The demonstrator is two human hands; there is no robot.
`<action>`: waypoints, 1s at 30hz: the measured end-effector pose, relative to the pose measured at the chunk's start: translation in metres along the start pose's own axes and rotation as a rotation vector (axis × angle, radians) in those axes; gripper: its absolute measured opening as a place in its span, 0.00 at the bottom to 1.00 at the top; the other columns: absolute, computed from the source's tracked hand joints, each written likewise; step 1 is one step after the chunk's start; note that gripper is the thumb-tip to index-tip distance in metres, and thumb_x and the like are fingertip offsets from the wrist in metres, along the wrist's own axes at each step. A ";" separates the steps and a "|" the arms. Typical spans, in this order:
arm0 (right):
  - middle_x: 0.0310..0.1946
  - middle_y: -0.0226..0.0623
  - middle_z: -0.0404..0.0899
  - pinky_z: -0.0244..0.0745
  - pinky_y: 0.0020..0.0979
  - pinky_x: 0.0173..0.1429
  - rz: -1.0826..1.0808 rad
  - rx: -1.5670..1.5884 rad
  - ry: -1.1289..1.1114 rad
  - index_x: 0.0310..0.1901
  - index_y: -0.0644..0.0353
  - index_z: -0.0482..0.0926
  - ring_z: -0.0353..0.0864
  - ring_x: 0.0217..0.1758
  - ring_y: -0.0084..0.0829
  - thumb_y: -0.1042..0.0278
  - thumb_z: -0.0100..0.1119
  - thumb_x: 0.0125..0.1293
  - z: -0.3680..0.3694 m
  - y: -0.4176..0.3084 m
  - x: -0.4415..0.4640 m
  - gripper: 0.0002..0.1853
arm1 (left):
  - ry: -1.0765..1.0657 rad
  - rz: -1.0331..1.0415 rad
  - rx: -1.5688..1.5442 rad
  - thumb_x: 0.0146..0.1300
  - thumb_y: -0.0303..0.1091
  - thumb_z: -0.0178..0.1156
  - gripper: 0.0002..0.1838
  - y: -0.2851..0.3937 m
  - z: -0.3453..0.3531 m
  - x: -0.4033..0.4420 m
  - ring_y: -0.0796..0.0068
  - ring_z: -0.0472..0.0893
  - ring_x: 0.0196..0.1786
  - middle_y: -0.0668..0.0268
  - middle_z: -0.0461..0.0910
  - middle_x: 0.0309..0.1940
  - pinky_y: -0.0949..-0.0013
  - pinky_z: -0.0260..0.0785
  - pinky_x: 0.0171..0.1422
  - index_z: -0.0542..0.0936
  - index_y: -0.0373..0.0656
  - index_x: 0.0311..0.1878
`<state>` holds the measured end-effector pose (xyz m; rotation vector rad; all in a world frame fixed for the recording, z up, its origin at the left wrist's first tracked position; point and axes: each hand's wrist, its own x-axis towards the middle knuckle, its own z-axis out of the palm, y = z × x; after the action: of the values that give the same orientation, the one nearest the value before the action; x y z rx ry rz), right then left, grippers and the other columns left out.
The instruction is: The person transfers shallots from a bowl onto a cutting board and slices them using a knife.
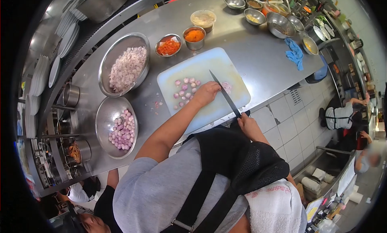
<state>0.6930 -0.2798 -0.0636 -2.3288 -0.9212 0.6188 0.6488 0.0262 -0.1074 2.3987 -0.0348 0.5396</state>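
Note:
My right hand [248,126] is closed round the handle of a kitchen knife [225,95]. Its long dark blade slants up and left across a white cutting board [181,73]. Beside the blade, my left hand [207,93] is low over the board with its fingers bunched together; whatever is under the fingertips is hidden. Several peeled shallots [184,87] lie on the board left of that hand. On the blade's other side is a small pile of chopped shallot [227,88].
A large bowl [104,78] of chopped shallots and a bowl [102,124] of whole ones stand left. Behind the board are shredded orange food [168,46], an orange-filled cup [194,35] and a tub [203,19]. A blue cloth [295,53] lies right. Other people are nearby.

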 end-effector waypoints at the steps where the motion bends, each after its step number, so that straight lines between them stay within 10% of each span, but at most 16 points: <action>1: 0.31 0.65 0.83 0.77 0.63 0.44 -0.023 0.017 0.005 0.48 0.65 0.74 0.84 0.40 0.69 0.61 0.58 0.80 -0.008 -0.007 0.003 0.13 | 0.007 -0.006 -0.020 0.61 0.20 0.67 0.09 0.000 -0.003 0.001 0.54 0.87 0.51 0.58 0.88 0.48 0.57 0.81 0.58 0.87 0.40 0.45; 15: 0.33 0.65 0.84 0.79 0.57 0.43 0.066 0.171 -0.134 0.48 0.65 0.77 0.85 0.40 0.69 0.59 0.60 0.79 -0.012 -0.003 -0.021 0.14 | -0.163 -0.248 0.371 0.57 0.25 0.72 0.15 -0.009 -0.085 0.007 0.52 0.82 0.60 0.63 0.90 0.47 0.49 0.73 0.66 0.90 0.44 0.49; 18: 0.33 0.64 0.84 0.79 0.57 0.44 0.067 0.184 -0.141 0.49 0.65 0.78 0.85 0.40 0.68 0.59 0.60 0.79 -0.010 0.005 -0.019 0.15 | 0.006 -0.188 0.184 0.62 0.25 0.72 0.15 -0.008 -0.080 0.012 0.60 0.85 0.57 0.63 0.91 0.47 0.52 0.76 0.65 0.89 0.45 0.53; 20: 0.33 0.64 0.84 0.79 0.58 0.45 0.056 0.182 -0.107 0.49 0.65 0.78 0.86 0.40 0.68 0.59 0.60 0.79 -0.011 0.008 -0.017 0.15 | 0.061 -0.616 -0.551 0.68 0.24 0.70 0.16 0.002 -0.074 0.013 0.66 0.86 0.60 0.61 0.89 0.55 0.59 0.79 0.68 0.86 0.42 0.59; 30: 0.33 0.66 0.84 0.80 0.61 0.46 0.068 0.088 -0.062 0.53 0.63 0.78 0.85 0.41 0.69 0.58 0.59 0.79 -0.005 0.006 -0.018 0.15 | 0.083 -0.584 -1.491 0.73 0.24 0.68 0.18 0.025 -0.080 0.011 0.69 0.87 0.60 0.61 0.87 0.60 0.63 0.80 0.70 0.82 0.37 0.64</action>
<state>0.6867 -0.2984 -0.0596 -2.2817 -0.8286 0.7481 0.6255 0.0578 -0.0328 0.8511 0.2183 0.1689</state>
